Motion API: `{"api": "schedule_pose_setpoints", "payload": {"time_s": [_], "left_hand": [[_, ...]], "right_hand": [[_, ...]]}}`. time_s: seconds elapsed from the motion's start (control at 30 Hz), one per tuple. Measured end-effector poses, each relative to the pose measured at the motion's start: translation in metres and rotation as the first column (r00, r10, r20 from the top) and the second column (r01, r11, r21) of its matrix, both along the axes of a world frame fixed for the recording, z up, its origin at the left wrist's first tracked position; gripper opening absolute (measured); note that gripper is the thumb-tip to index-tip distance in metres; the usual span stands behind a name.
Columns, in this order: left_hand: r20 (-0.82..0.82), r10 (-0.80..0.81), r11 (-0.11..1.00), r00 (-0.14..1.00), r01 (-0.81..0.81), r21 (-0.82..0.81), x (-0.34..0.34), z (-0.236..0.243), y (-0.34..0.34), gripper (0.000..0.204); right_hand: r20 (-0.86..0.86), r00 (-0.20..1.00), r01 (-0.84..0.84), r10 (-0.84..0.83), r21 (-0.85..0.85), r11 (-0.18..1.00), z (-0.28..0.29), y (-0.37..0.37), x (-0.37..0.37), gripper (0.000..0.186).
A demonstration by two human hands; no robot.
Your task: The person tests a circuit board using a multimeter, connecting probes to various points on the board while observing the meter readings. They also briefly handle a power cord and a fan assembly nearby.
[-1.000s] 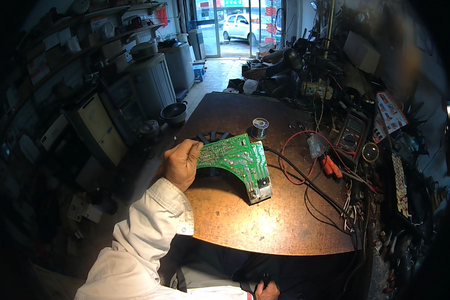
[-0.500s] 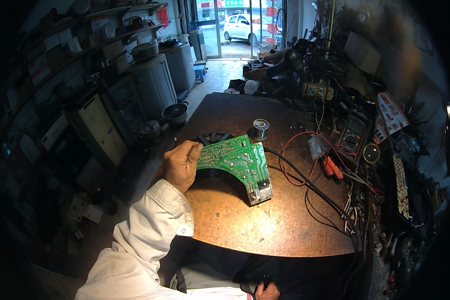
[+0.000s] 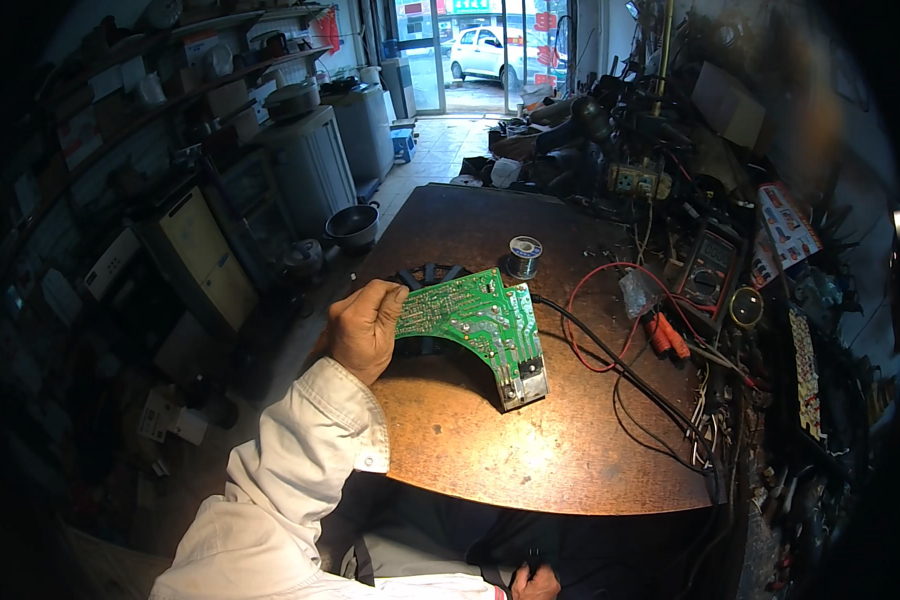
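Observation:
My left hand (image 3: 363,325) grips the left end of a green circuit board (image 3: 467,315), thumb on top. The board is curved along its near side, its soldered face turned up, with a metal heat sink (image 3: 526,388) at its right lower corner. Partly hidden behind the board lies a black round coil (image 3: 430,274) with radial bars. Low in the picture, below the table edge, my right hand (image 3: 537,582) is closed around a dark plug (image 3: 534,558) with two thin pins pointing up. A black cable (image 3: 610,356) runs from behind the board to the table's right side.
A solder spool (image 3: 523,257) stands behind the board on the brown table (image 3: 450,450). To the right lie a red test lead (image 3: 573,300), orange-red clips (image 3: 667,337), a multimeter (image 3: 712,265) and tangled wires. A dark pan (image 3: 353,228) sits left of the table.
The view has shifted very slightly. Both hands keep their holds, and the board stays in nearly the same place.

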State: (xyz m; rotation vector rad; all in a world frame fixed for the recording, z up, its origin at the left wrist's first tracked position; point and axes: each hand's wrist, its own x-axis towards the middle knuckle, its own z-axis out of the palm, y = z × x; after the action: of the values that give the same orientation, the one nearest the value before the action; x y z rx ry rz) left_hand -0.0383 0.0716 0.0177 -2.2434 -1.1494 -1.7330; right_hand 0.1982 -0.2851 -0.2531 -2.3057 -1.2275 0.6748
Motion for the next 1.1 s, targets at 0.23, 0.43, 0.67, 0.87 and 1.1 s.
{"api": "schedule_pose_setpoints", "payload": {"time_s": [0.23,0.43,0.67,0.87,1.1], "left_hand": [[0.002,-0.003,1.0,1.0,0.003,-0.022,-0.002,-0.001,0.001,0.021],[0.002,-0.003,0.999,1.0,0.003,-0.041,-0.002,0.0,0.001,0.02],[0.003,-0.009,0.999,1.0,0.009,-0.044,-0.002,0.001,0.001,0.019],[-0.004,0.001,0.999,1.0,-0.002,-0.044,-0.002,0.001,0.0,0.02],[-0.003,-0.002,1.0,1.0,0.002,-0.024,-0.003,-0.001,0.002,0.02]], "right_hand": [[-0.007,1.0,0.003,-0.002,0.041,0.999,-0.005,-0.001,0.0,0.043],[0.009,1.0,0.022,-0.022,0.034,0.999,-0.004,-0.002,-0.001,0.043],[-0.028,1.0,0.015,-0.014,0.027,1.0,0.004,0.001,0.0,0.042],[0.014,1.0,-0.001,0.0,0.093,0.996,-0.008,-0.002,0.001,0.041],[-0.059,0.998,-0.004,0.007,0.056,0.998,0.002,0.0,0.002,0.041]]}}
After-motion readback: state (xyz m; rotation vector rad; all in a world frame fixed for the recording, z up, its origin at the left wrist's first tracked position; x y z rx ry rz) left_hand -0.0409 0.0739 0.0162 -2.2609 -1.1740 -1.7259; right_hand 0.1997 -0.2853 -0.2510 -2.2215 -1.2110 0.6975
